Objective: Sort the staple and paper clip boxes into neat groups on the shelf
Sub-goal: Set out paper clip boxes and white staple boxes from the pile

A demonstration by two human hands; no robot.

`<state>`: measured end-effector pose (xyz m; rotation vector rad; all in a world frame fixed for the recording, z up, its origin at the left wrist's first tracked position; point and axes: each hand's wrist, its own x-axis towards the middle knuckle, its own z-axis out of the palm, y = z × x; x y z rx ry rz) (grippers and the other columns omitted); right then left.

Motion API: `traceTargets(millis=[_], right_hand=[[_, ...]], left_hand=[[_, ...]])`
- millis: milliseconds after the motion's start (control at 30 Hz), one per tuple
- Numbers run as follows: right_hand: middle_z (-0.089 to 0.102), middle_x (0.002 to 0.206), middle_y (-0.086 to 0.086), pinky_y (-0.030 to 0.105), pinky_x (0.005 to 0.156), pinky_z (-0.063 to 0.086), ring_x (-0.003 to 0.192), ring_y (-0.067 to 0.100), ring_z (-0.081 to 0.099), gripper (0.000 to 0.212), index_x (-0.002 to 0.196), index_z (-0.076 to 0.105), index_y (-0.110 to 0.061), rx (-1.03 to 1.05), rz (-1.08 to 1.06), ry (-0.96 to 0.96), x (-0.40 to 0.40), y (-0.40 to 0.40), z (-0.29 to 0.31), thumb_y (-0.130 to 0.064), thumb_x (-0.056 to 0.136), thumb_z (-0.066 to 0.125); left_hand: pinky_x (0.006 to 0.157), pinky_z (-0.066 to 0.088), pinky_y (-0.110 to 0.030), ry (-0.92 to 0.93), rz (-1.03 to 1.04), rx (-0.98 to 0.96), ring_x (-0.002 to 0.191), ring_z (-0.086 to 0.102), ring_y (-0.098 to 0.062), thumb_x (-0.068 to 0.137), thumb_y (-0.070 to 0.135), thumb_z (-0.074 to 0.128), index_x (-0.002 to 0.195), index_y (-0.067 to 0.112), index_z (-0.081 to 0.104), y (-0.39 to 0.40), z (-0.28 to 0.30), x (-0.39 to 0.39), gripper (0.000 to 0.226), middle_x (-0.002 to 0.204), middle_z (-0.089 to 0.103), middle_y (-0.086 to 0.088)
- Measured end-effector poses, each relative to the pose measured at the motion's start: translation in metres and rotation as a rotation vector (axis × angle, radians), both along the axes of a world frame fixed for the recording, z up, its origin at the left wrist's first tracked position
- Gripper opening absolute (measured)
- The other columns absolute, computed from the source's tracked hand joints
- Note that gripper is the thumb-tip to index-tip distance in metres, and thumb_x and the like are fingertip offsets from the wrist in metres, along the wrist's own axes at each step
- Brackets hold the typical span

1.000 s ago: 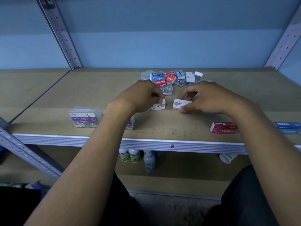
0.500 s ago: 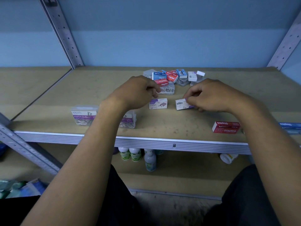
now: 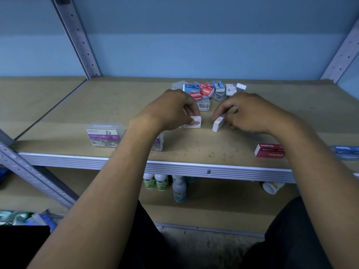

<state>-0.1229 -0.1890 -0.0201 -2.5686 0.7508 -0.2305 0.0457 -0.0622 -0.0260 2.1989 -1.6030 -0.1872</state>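
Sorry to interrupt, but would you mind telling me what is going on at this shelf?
A person is sorting stationery boxes. Each hand holds a small white-and-purple box mid-shelf: the left hand on one box, the right hand tilting another. An unsorted pile waits behind; clear paper clip boxes and red staple boxes sit near the front edge.

Both forearms bare, reaching forward from lower frame, converging toward centre. Left hand (image 3: 171, 111) knuckles-up, wrist slightly bent, fingers curled down, thumb and fingertips pinched on small white-and-purple box (image 3: 192, 123). Right hand (image 3: 250, 111) palm-down, fingers curled, thumb and forefinger gripping second small white box (image 3: 218, 124), tilted on edge. Hands near each other, not touching. Dark trousers on both legs below.
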Motion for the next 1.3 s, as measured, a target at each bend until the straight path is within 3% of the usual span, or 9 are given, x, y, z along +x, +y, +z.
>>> traceTargets(millis=[133, 200, 333, 433, 533, 667, 800, 1033, 1300], right_hand=[[0.071, 0.094, -0.016, 0.019, 0.073, 0.049, 0.086, 0.001, 0.062, 0.011, 0.083, 0.079, -0.03, 0.019, -0.015, -0.018, 0.004, 0.003, -0.003, -0.03, 0.088, 0.069], [0.071, 0.096, -0.01, 0.022, 0.072, 0.05, 0.083, 0.003, 0.063, 0.003, 0.083, 0.079, -0.029, 0.013, 0.003, -0.028, 0.006, 0.004, -0.005, -0.031, 0.083, 0.076], [0.064, 0.11, -0.01, 0.01, 0.062, 0.042, 0.07, -0.005, 0.055, 0.037, 0.111, 0.07, -0.034, 0.003, 0.052, -0.038, 0.008, 0.006, -0.007, -0.012, 0.082, 0.073], [0.062, 0.113, -0.01, 0.02, 0.07, 0.046, 0.069, -0.003, 0.054, 0.058, 0.128, 0.059, -0.037, 0.044, 0.061, -0.06, 0.007, 0.009, -0.007, -0.01, 0.08, 0.077], [0.067, 0.103, -0.013, 0.018, 0.068, 0.047, 0.071, -0.002, 0.057, 0.061, 0.132, 0.057, -0.035, 0.066, 0.062, -0.035, 0.005, 0.012, -0.005, -0.009, 0.081, 0.077], [0.068, 0.096, -0.014, 0.018, 0.069, 0.051, 0.077, -0.002, 0.061, 0.05, 0.121, 0.066, -0.032, 0.035, 0.067, 0.058, 0.0, 0.015, -0.002, -0.004, 0.08, 0.075], [0.073, 0.092, -0.016, 0.016, 0.064, 0.047, 0.076, -0.004, 0.063, 0.035, 0.102, 0.073, -0.032, 0.03, 0.098, 0.119, -0.009, 0.018, 0.001, -0.004, 0.081, 0.072], [0.073, 0.092, -0.017, 0.014, 0.068, 0.044, 0.085, -0.006, 0.063, 0.016, 0.1, 0.076, -0.031, 0.002, 0.111, 0.126, -0.018, 0.02, 0.001, -0.025, 0.086, 0.077], [0.074, 0.082, -0.018, 0.03, 0.08, 0.058, 0.077, -0.001, 0.069, 0.012, 0.093, 0.077, -0.031, 0.034, 0.115, 0.168, -0.024, 0.025, 0.006, -0.028, 0.082, 0.08]], left_hand=[[0.055, 0.034, 0.006, 0.002, -0.017, 0.006, 0.075, 0.057, 0.006, 0.082, 0.014, 0.076, 0.097, 0.023, 0.077, 0.003, 0.002, 0.0, 0.018, 0.093, 0.07, 0.01], [0.055, 0.033, 0.006, 0.004, -0.019, 0.009, 0.073, 0.055, 0.008, 0.082, 0.015, 0.077, 0.095, 0.024, 0.076, 0.004, 0.002, 0.0, 0.017, 0.091, 0.068, 0.011], [0.057, 0.036, 0.002, 0.021, -0.031, 0.02, 0.075, 0.058, 0.008, 0.081, 0.016, 0.077, 0.096, 0.024, 0.077, 0.006, 0.002, 0.0, 0.017, 0.092, 0.071, 0.012], [0.066, 0.041, -0.005, 0.051, -0.038, 0.027, 0.078, 0.061, 0.008, 0.08, 0.016, 0.078, 0.096, 0.025, 0.077, 0.008, 0.002, 0.001, 0.019, 0.092, 0.073, 0.011], [0.067, 0.043, -0.006, 0.073, -0.044, 0.037, 0.073, 0.06, 0.012, 0.08, 0.018, 0.08, 0.096, 0.025, 0.077, 0.011, 0.003, -0.001, 0.018, 0.091, 0.073, 0.012], [0.064, 0.042, -0.003, 0.094, -0.066, 0.048, 0.065, 0.057, 0.017, 0.079, 0.019, 0.081, 0.096, 0.025, 0.077, 0.016, 0.004, -0.005, 0.019, 0.09, 0.073, 0.014], [0.067, 0.044, -0.012, 0.129, -0.091, 0.072, 0.066, 0.06, 0.014, 0.078, 0.021, 0.081, 0.094, 0.028, 0.077, 0.023, 0.007, -0.008, 0.018, 0.086, 0.074, 0.014], [0.07, 0.048, -0.012, 0.114, -0.136, 0.095, 0.069, 0.061, 0.014, 0.078, 0.025, 0.082, 0.094, 0.029, 0.077, 0.034, 0.01, -0.017, 0.017, 0.085, 0.074, 0.017], [0.063, 0.045, -0.003, 0.109, -0.174, 0.11, 0.069, 0.061, 0.015, 0.08, 0.022, 0.081, 0.095, 0.027, 0.078, 0.041, 0.012, -0.025, 0.016, 0.086, 0.074, 0.016]])
